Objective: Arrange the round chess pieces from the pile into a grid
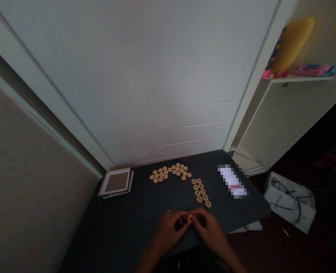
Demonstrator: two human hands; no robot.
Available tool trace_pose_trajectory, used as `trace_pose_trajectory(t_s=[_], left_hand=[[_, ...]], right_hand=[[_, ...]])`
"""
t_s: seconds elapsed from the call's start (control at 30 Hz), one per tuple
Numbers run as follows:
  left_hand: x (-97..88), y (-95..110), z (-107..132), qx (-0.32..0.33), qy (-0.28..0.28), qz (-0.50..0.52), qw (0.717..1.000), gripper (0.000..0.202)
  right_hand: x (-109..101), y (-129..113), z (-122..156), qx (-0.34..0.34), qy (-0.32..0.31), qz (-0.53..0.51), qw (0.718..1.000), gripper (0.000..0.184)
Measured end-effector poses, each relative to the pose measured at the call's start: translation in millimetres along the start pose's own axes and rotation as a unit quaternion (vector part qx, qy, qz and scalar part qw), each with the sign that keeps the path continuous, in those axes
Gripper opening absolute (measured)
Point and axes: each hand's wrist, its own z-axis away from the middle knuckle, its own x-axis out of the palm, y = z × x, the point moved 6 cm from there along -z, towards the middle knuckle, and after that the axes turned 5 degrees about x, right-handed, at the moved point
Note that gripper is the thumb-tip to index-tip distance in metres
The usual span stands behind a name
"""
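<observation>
While both your hands meet just above the near part of the dark table, your left hand and right hand pinch one small round piece between their fingertips, its red-marked face turned upward; how firmly each thumb presses, you cannot tell from this view. Ahead of your right hand, the marked pieces lie in two slanting columns, some with red characters and some with dark ones, many touching or nearly so. Beyond them, the pale pieces lie in a loose band toward the white panel, with no marking that can be made out. Since the piece is small and held only by its rim, it could slip if one hand lets go before the other has a sure hold, and a dropped piece might roll off the near edge, close to your wrists. Should your right knuckles swing forward too low, they could brush the nearest marked pieces and push the columns out of line
</observation>
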Motion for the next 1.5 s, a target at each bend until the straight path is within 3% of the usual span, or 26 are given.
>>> trace_pose_trajectory(t_s=[0.23,0.43,0.63,0.73,0.97,1.5], left_hand=[[22.9,24.0,-22.3,0.024,-0.001,-0.01,1.0,0.018],[39.8,31.6,-35.0,0.027,-0.016,-0.016,0.999,0.018],[44.0,26.4,-41.2,0.011,-0.008,-0.064,0.998,0.018],[43.2,24.7,-44.3,0.014,-0.003,-0.078,0.997,0.017],[46.5,19.2,-46.7,0.029,-0.002,-0.081,0.996,0.02],[47.6,12.2,-48.7,0.012,0.022,-0.05,0.998,0.013]], right_hand=[[-32.5,20.2,2.5,0.035,0.042,-0.024,0.998,0.042],[-47.6,29.5,5.1,0.028,0.067,-0.018,0.997,0.041],[-76.6,21.7,4.6,-0.033,0.171,0.147,0.974,0.036],[-85.5,16.9,-3.5,-0.085,0.172,0.19,0.963,0.031],[-83.7,24.0,-13.8,-0.158,0.145,0.227,0.95,0.023],[-79.8,24.6,-10.4,-0.161,0.118,0.252,0.947,0.021]])
